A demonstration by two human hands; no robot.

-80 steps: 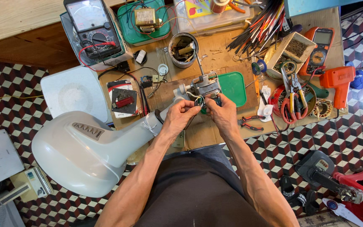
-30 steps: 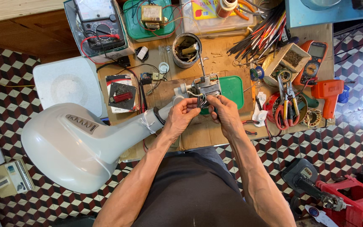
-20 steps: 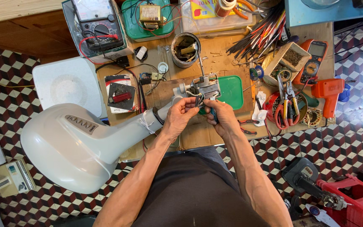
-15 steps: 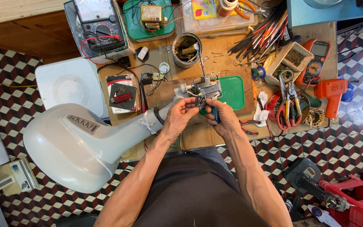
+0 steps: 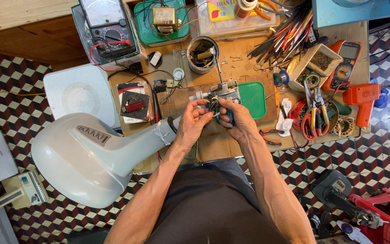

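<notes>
White fan housing lies at the left, its neck running up-right toward the table edge. Left hand sits just right of the neck, fingers curled and pinching the wire bundle at the near side of the small motor assembly. Right hand is touching it from the other side, fingers clenched round a blue-handled tool; the tip is hidden, so cannot tell what it bears on. Motor assembly rests on the brown board mid-table, just left of the green lid. Its long axis reads roughly left-right, with a pale stub end pointing left toward the fan neck; a thin metal rod rises from it away from the person. Judgement: work is fine and close, so steady both wrists on the table, keep the wires taut with the left, and apply the tool lightly. Pliers lie well apart at the right.
</notes>
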